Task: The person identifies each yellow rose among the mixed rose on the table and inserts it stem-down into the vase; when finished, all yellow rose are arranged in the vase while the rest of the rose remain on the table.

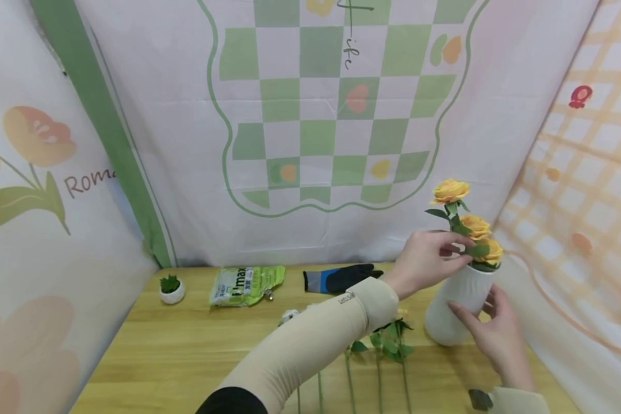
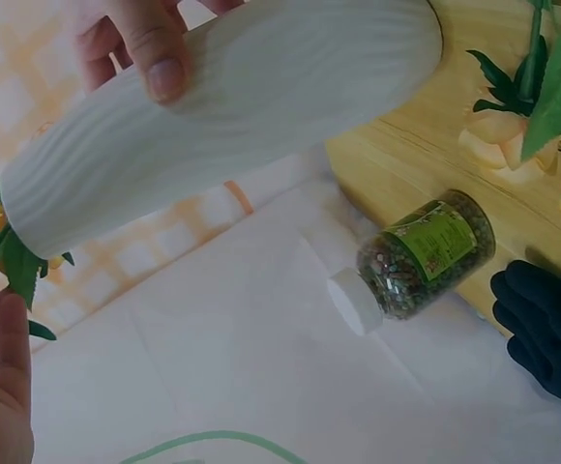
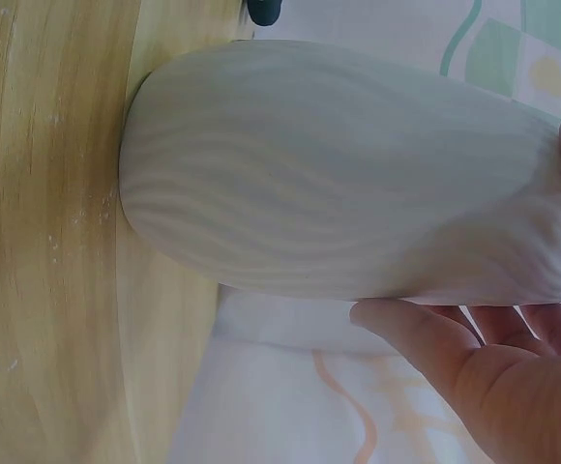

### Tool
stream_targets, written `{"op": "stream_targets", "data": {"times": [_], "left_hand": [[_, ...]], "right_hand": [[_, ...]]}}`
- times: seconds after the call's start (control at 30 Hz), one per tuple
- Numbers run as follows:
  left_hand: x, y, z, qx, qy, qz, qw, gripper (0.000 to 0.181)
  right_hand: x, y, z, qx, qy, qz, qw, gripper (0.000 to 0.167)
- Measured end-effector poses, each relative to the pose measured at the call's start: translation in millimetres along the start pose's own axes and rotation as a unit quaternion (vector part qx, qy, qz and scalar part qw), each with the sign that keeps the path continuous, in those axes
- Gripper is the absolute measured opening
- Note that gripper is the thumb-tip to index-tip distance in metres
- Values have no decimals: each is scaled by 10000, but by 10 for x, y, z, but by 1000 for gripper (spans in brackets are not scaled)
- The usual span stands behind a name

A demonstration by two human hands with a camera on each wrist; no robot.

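At the right of the table stands a white ribbed vase (image 1: 457,305). Three yellow roses (image 1: 450,191) with green leaves rise from its mouth. My left hand (image 1: 432,260) reaches to the flowers and pinches a yellow rose by its leaves (image 1: 477,250), just above the rim; the stem there is partly hidden. Low on the vase's right side, my right hand (image 1: 502,333) holds it between thumb and fingers. In the right wrist view, the thumb (image 3: 397,324) lies along the vase wall (image 3: 339,174). The left wrist view shows the left fingers (image 2: 10,338) touching green leaves (image 2: 19,266).
Several cut flowers with green leaves (image 1: 390,342) lie under my left forearm. Farther back are a black and blue glove (image 1: 341,280), a green packet (image 1: 245,286) and a small potted plant (image 1: 172,289). A jar with a white lid (image 2: 426,256) stands near the vase.
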State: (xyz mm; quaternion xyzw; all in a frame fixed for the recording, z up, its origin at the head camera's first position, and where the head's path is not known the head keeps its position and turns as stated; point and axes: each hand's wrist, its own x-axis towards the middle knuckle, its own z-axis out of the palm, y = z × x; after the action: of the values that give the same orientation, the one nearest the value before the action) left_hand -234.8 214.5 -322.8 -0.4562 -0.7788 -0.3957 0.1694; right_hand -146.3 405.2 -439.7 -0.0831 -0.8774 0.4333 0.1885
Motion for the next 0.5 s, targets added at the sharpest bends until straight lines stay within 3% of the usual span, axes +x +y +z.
{"op": "stream_targets", "data": {"times": [0.3,0.5], "left_hand": [[-122,-98,-20,51,188,479,9987,23],[-172,-122,-38,-120,401,532,9977,24]], "right_hand": [[-8,10,13,108,32,-80,9999,95],[3,13,15,88,10,-33,10000,96]]}}
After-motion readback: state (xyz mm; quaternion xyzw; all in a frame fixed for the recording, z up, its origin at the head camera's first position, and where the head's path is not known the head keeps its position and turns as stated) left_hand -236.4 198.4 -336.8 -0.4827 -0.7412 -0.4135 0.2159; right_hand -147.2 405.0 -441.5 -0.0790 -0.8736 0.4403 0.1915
